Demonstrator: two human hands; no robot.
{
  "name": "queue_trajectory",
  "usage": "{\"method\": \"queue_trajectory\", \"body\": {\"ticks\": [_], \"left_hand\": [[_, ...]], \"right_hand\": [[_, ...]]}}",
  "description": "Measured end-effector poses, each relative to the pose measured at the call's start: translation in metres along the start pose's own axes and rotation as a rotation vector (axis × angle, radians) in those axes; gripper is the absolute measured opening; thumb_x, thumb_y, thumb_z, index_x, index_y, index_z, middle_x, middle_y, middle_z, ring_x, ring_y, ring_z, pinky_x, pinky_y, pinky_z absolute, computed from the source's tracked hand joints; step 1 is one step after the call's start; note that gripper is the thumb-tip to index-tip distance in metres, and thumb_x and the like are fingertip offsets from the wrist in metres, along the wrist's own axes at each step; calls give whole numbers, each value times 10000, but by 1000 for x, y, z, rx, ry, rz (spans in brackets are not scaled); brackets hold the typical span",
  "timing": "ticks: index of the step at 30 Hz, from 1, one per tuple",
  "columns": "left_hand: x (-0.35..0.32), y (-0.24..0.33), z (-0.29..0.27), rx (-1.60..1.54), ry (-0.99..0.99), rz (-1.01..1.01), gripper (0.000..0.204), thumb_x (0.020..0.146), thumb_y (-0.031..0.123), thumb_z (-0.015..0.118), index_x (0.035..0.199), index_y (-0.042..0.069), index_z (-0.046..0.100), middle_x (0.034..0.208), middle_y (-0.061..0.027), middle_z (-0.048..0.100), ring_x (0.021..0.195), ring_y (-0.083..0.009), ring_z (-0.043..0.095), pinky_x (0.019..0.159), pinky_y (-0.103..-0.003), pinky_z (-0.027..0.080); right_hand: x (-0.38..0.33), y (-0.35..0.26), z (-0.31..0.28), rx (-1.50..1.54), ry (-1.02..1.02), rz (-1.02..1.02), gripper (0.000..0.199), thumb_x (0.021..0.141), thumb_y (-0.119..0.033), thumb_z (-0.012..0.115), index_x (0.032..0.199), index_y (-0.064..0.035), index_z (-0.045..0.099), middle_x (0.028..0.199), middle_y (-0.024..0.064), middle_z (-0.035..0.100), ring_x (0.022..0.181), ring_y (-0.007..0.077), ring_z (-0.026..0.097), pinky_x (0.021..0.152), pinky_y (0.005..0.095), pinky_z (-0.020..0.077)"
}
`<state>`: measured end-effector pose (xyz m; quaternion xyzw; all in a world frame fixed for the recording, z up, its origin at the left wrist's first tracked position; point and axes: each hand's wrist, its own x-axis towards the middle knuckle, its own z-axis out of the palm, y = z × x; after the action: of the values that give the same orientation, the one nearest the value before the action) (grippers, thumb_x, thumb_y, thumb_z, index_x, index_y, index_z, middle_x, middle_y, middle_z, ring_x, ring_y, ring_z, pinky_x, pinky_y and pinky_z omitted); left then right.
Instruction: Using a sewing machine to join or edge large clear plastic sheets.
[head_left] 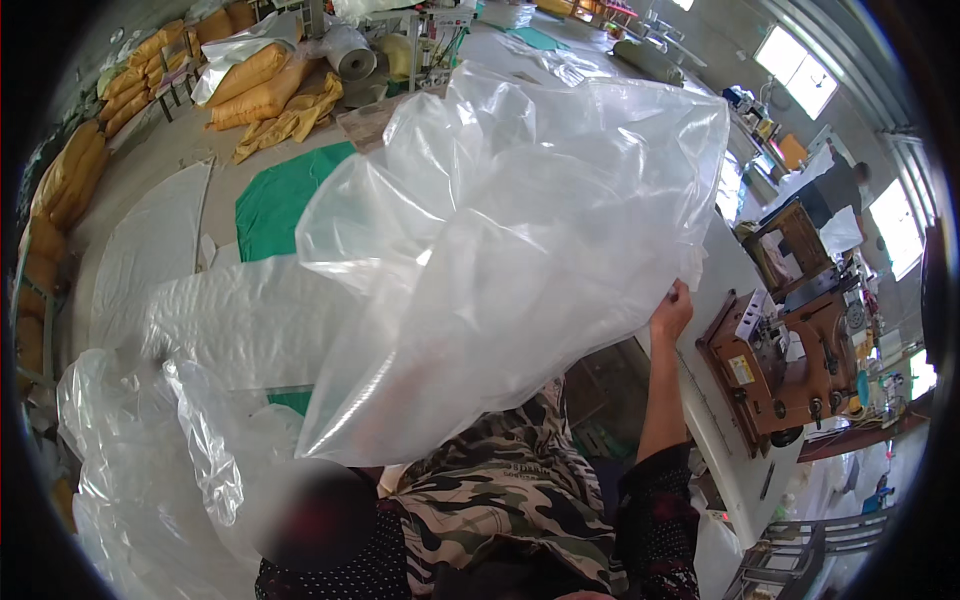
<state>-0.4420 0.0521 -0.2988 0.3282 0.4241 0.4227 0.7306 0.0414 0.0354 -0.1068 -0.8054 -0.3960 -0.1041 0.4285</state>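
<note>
A large, clear plastic sheet or bag billows up in front of me and covers the middle of the view. My right hand pinches its right-hand edge, fingers closed on the film. Through the film, low on the left, a blurred skin-toned shape shows where my left arm reaches; I take it for my left hand, but its fingers cannot be made out. More crumpled clear plastic is heaped at my left side.
At right, a brown sewing machine stands beside a pale worktable. Yellow sacks are stacked far left. A green sheet and pale sheeting lie on the floor. Another person is at far right.
</note>
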Motion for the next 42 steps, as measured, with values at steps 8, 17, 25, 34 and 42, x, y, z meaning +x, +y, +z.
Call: {"method": "queue_trajectory", "body": {"ticks": [8, 17, 25, 34, 42], "left_hand": [[57, -24, 117, 192, -297, -11, 599, 942, 400, 530, 1393, 30, 394, 1440, -147, 397, 1331, -270, 376, 1111, -397, 298], [39, -46, 140, 334, -395, 96, 511, 970, 377, 457, 1333, 18, 457, 1369, -152, 483, 1275, -287, 446, 1094, -417, 333], [41, 60, 59, 293, -5, 370, 441, 948, 348, 466, 1244, 24, 516, 1266, -149, 539, 1180, -288, 500, 1016, -418, 372], [-91, 261, -207, 673, 843, 738, 361, 907, 311, 505, 1130, 38, 583, 1134, -143, 594, 1057, -284, 558, 904, -413, 418], [-278, 287, -407, 1052, 1451, 284, 297, 869, 278, 539, 1029, 51, 643, 1017, -138, 643, 947, -280, 610, 804, -408, 459]], "right_hand": [[-147, -57, -8, 643, -562, -1, 288, 919, -15, 523, 1181, 14, 638, 1152, 137, 668, 1083, 234, 613, 958, 353, 464], [-253, -47, -7, 429, -1172, -299, 270, 937, -62, 513, 1164, 0, 645, 1126, 90, 679, 1074, 213, 612, 962, 347, 458], [-197, -76, -64, 597, -1123, -83, 271, 942, -74, 513, 1165, 14, 640, 1060, 66, 690, 1018, 179, 624, 939, 327, 465], [-123, -64, -79, 803, -672, -119, 252, 993, -109, 500, 1148, 39, 633, 1013, 109, 690, 930, 187, 657, 872, 320, 511], [-110, -2, -66, 768, -532, -80, 246, 992, -138, 532, 1139, 27, 641, 1016, 102, 691, 930, 175, 657, 838, 285, 496]]}}
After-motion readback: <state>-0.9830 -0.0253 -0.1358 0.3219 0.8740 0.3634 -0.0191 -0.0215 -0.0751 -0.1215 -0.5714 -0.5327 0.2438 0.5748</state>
